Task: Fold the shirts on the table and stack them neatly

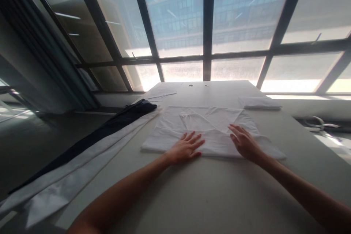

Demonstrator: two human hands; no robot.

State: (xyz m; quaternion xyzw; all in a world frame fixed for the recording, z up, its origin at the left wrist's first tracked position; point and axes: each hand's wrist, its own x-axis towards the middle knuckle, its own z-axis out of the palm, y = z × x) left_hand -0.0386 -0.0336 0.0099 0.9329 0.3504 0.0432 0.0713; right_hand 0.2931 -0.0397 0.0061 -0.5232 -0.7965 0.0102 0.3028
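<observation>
A white garment, perhaps a shirt, lies partly folded on the white table, its near edge straight and its far part wrinkled. My left hand rests flat on the near middle of the cloth, fingers spread and pointing away to the right. On the right part of the cloth is my right hand, its fingers stretched out toward the left and nothing visible in its grasp. The underside of the right palm is hidden.
Dark trousers and long white cloth hang over the table's left edge. A folded white cloth lies at the back right. Thin white sheets are at the back left. Large windows stand behind the table.
</observation>
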